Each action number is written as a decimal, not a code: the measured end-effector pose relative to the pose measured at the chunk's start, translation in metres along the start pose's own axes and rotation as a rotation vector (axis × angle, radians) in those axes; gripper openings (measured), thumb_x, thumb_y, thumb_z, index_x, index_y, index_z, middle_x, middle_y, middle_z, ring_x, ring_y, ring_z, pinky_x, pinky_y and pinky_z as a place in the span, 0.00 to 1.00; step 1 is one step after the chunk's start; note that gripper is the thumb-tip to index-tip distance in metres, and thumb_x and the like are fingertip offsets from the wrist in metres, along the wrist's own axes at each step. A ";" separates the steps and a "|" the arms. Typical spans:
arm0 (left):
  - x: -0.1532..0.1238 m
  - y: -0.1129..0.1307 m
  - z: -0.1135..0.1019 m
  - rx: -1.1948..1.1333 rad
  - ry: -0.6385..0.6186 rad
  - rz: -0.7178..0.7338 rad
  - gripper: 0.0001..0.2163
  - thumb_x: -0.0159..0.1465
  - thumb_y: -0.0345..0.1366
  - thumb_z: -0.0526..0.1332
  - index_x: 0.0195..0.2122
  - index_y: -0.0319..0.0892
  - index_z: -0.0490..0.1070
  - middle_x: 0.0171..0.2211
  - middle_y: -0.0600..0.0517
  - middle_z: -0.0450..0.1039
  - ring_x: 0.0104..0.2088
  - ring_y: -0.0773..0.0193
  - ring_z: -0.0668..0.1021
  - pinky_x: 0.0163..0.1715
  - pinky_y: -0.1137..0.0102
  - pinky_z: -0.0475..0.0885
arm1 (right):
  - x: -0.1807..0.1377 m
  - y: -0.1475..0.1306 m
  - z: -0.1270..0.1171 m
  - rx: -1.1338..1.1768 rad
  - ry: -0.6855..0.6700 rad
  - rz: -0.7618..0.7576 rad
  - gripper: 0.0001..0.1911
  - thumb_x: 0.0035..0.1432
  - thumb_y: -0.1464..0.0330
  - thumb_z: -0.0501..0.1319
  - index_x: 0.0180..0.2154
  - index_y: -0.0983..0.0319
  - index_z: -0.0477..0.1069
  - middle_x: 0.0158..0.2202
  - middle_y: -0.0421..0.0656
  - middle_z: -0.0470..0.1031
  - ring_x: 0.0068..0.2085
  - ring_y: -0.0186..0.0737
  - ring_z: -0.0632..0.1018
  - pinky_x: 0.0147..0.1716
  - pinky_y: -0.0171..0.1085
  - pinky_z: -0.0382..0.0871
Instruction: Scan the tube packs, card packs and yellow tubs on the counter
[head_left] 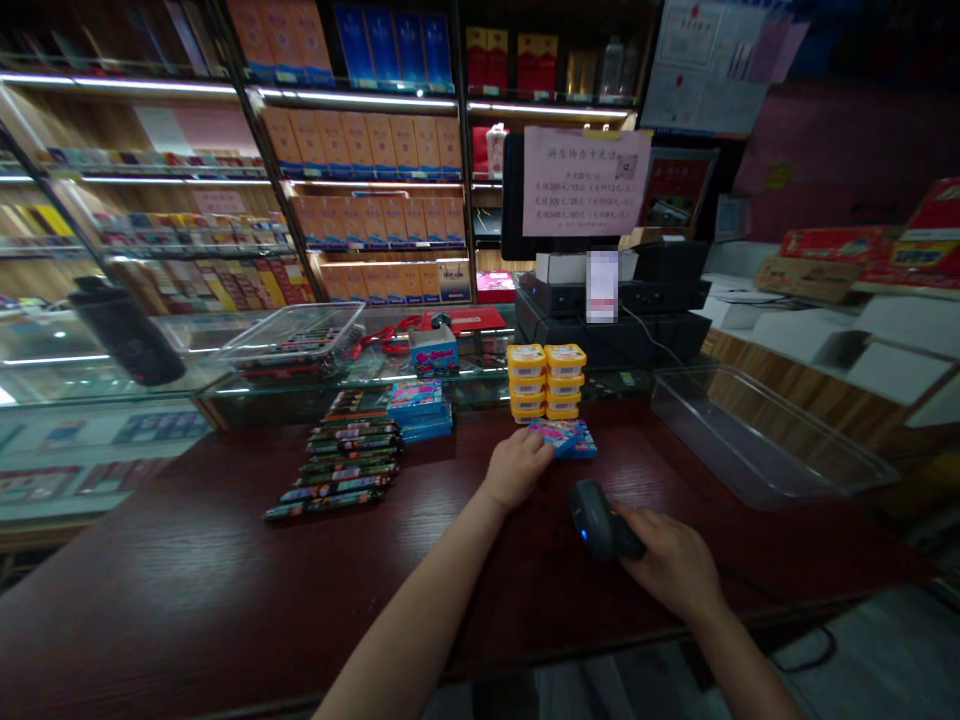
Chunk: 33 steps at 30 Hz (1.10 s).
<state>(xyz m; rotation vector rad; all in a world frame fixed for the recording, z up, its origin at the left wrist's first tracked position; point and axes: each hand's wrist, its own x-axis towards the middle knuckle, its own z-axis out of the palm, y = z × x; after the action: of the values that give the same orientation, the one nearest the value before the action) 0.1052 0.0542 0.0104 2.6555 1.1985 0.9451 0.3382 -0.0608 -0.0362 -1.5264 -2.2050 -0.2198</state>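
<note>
In the head view my left hand (pixel 517 468) grips the left end of a flat blue-and-pink packet (pixel 561 433) on the dark red tabletop. Another packet of the same kind (pixel 585 447) lies partly under it. My right hand (pixel 670 553) is wrapped round the handle of a dark barcode scanner (pixel 595 520), which has a blue light on its head. Right behind the packets stand two stacks of yellow tubs (pixel 546 382). To the left are a pile of similar blue packets (pixel 421 408) and a row of dark patterned pens or thin sticks (pixel 341 462).
An empty clear plastic bin (pixel 750 440) sits at the right. Another clear bin (pixel 300 340) with thin items is at the back left, near a dark bottle (pixel 126 330). A black register unit (pixel 611 325) stands behind the tubs. A cable hangs at the right edge.
</note>
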 end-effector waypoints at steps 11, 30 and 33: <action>0.011 -0.007 0.044 -0.125 0.127 -0.010 0.13 0.50 0.33 0.69 0.38 0.49 0.76 0.45 0.47 0.70 0.50 0.51 0.69 0.53 0.55 0.62 | 0.001 0.001 0.001 0.017 0.012 0.028 0.24 0.51 0.74 0.57 0.52 0.60 0.67 0.43 0.45 0.78 0.41 0.41 0.78 0.41 0.37 0.70; 0.013 -0.005 0.052 -0.080 0.145 -0.404 0.03 0.57 0.35 0.65 0.33 0.43 0.74 0.31 0.53 0.67 0.33 0.65 0.71 0.33 0.72 0.64 | 0.002 -0.001 -0.004 0.030 0.024 0.070 0.22 0.51 0.72 0.60 0.50 0.60 0.69 0.42 0.43 0.78 0.40 0.42 0.79 0.38 0.37 0.69; 0.014 -0.003 0.051 -0.071 0.131 -0.403 0.03 0.58 0.34 0.64 0.32 0.43 0.73 0.33 0.53 0.67 0.35 0.65 0.72 0.35 0.72 0.64 | 0.002 -0.001 -0.004 0.050 0.025 0.073 0.23 0.51 0.72 0.60 0.51 0.61 0.69 0.42 0.43 0.78 0.41 0.43 0.78 0.38 0.38 0.69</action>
<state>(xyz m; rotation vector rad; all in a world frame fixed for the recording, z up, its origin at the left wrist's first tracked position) 0.1390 0.0754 -0.0245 2.2005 1.6121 1.0711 0.3373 -0.0607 -0.0317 -1.5651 -2.1149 -0.1587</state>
